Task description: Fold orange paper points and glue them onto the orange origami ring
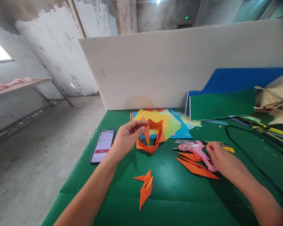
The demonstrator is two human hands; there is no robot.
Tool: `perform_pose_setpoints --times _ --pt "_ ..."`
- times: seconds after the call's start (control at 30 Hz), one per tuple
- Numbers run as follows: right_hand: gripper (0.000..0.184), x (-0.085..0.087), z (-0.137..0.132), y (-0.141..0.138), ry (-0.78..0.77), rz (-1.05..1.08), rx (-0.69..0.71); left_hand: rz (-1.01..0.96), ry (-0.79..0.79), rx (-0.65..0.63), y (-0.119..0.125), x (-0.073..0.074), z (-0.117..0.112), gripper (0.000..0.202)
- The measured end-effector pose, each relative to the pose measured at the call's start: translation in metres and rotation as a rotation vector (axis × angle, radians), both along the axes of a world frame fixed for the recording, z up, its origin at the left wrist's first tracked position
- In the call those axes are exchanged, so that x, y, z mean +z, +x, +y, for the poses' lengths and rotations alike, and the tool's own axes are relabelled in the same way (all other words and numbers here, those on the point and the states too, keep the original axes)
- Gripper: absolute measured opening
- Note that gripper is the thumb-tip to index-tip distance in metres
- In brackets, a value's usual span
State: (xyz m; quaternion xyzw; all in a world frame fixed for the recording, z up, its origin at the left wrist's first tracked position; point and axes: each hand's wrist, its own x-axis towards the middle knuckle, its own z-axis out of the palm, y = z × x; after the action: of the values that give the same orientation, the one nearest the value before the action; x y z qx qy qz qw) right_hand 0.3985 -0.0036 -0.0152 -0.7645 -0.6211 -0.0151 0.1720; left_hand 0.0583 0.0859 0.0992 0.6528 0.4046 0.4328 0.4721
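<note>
My left hand (129, 136) pinches the rim of an orange folded-paper ring (157, 142), made of pointed pieces, and holds it above the green table. My right hand (218, 155) has curled fingers at the back and handle of a pink hot glue gun (188, 146), whose nozzle points left. Part of its grip is hidden by the hand. Beneath the gun lie several flat orange folded pieces (194, 168). Nearer to me, between my arms, rests a small pair of joined orange folded pieces (145, 190).
A phone (102, 147) showing a timer lies at the table's left edge. Coloured paper sheets (176, 125) are spread behind the ring. A cutter with a yellow end (228, 148) lies behind the gun. A black cable (240, 147), pliers (269, 131) and upright boards (221, 105) occupy the right and back.
</note>
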Motion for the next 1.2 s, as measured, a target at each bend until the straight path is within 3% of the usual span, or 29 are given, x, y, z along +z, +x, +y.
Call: perform_pose_setpoints --times 0.07,0.17,0.23,0.37,0.5,0.77,0.87,0.97,1.1,1.2 --pt "0.022 -0.001 0.004 0.023 0.012 -0.120 -0.010 -0.012 -0.004 0.001 0.000 0.001 0.000 0.018" --pt "0.038 -0.007 0.013 0.053 0.035 -0.227 0.141 -0.016 -0.008 -0.010 0.001 0.001 0.000 0.018" --pt "0.037 -0.013 0.019 0.065 -0.042 -0.165 0.239 -0.015 -0.010 -0.014 0.001 0.001 0.000 0.018" --pt "0.037 -0.017 0.024 0.072 -0.046 -0.092 0.234 -0.010 -0.008 -0.008 -0.001 0.000 0.001 0.018" --pt "0.036 -0.009 0.024 0.080 0.062 -0.127 0.142 -0.003 0.004 0.002 -0.002 0.000 0.002 0.018" --pt "0.034 0.015 0.040 0.097 0.045 -0.057 0.190 -0.008 0.001 0.009 -0.002 0.006 -0.001 0.017" --pt "0.039 0.028 0.050 0.079 0.116 -0.046 0.195 0.000 -0.001 0.008 -0.002 0.004 0.000 0.018" --pt "0.048 0.047 0.055 0.034 0.184 -0.020 0.207 -0.008 0.004 -0.037 -0.001 -0.001 0.002 0.021" --pt "0.032 0.081 0.052 -0.044 0.153 0.399 0.321 -0.020 0.074 -0.080 0.002 -0.005 0.001 0.010" --pt "0.032 0.103 0.053 -0.095 0.031 0.693 0.442 0.008 0.105 -0.067 0.003 -0.006 -0.002 0.016"
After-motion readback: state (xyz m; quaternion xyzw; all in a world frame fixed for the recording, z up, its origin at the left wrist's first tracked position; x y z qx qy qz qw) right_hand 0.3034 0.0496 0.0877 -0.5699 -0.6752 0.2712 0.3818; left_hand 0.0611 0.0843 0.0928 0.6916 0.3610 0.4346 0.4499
